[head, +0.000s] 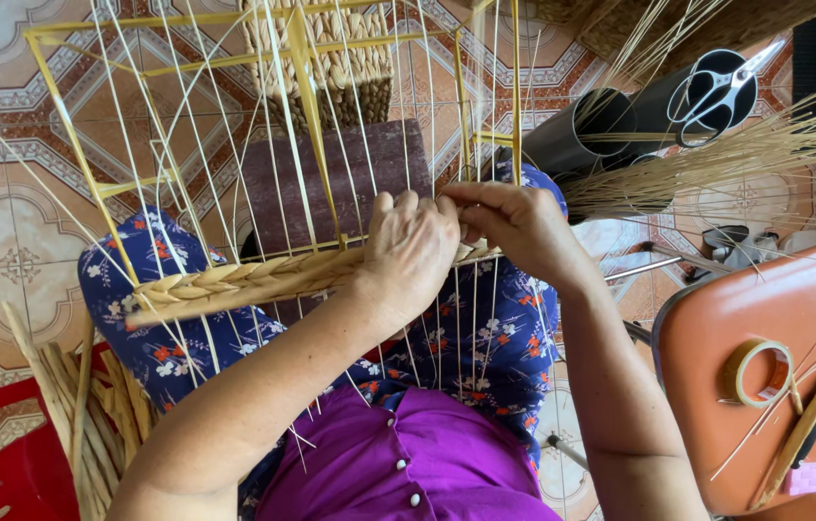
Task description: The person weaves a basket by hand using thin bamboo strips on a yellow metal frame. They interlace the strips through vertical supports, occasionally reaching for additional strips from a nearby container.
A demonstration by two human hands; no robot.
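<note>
A basket frame (90, 174) of thin yellow slats and pale upright strands rests on my lap. Along its near edge runs a plaited band of straw (234, 280). My left hand (410, 253) lies over the band's right part, fingers curled down on it. My right hand (516, 224) sits just beside it, fingertips pinching the straw at the band's end where the two hands meet. A dark purple block (340, 178) shows inside the frame, and a woven straw piece (331, 58) stands beyond it.
Loose straw strips (90, 415) lie at my left beside a red seat (3, 463). To the right an orange chair (765, 309) holds a tape roll (758, 371) and a stick. Black tubes with scissors (717, 92) and a bundle of thin reeds (717, 159) stand behind.
</note>
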